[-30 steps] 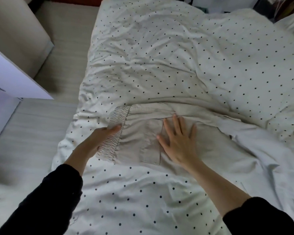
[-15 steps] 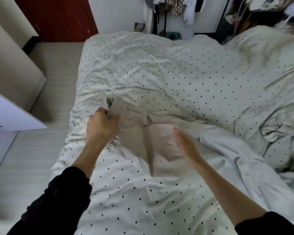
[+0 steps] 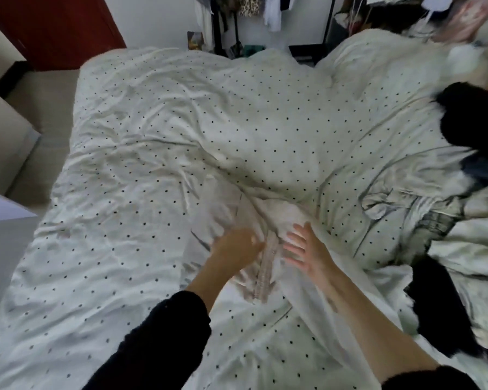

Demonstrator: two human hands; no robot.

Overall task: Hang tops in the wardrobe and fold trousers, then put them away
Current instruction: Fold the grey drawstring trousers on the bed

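I see my left hand [image 3: 237,246] and right hand [image 3: 300,249] spread flat on the trousers [image 3: 265,220], gripping nothing, atop the duvet [image 3: 181,136].

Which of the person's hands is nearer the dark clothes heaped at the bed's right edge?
Right. The right hand lies between the left hand and the dark clothes; neither touches them.

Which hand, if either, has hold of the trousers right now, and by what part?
Too blurred to be sure: the left hand lies at the trousers' elastic waistband; the right hand is spread open on the fabric.
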